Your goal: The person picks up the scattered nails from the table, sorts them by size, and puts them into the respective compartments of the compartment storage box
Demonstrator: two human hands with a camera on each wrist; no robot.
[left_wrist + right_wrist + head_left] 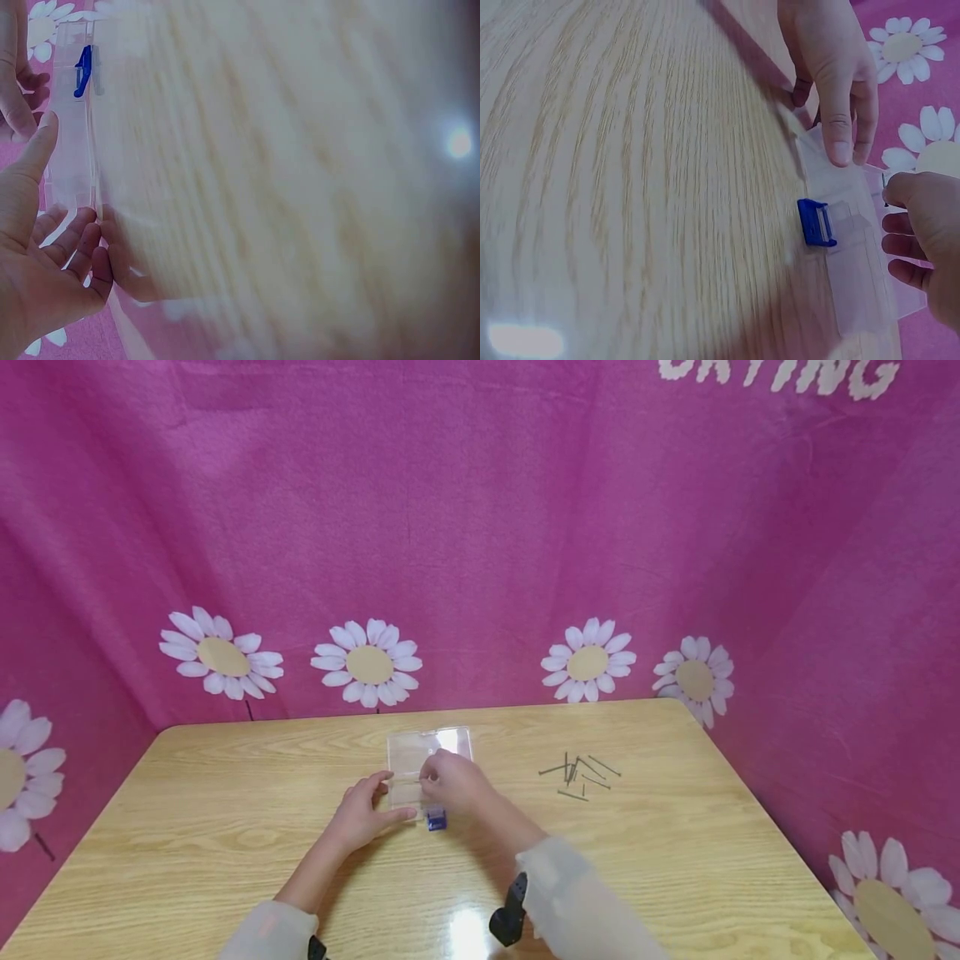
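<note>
A clear plastic box [405, 795] lies with its lid [408, 743] opened toward the back of the table. Its blue latch [807, 223] is at the front edge. My left hand [362, 817] rests against the box's left side, thumb extended over the front corner and the other fingers along the side. Over the box, my right hand [456, 781] pinches a thin dark nail [885, 189] between thumb and forefinger, most of it hidden by the fingers. The right hand's other fingers are loosely bent.
Several dark nails [573, 770] lie in a loose pile on the wooden table [675, 843], right of the box. A pink cloth [480, 543] with white flowers hangs behind the table and on both sides.
</note>
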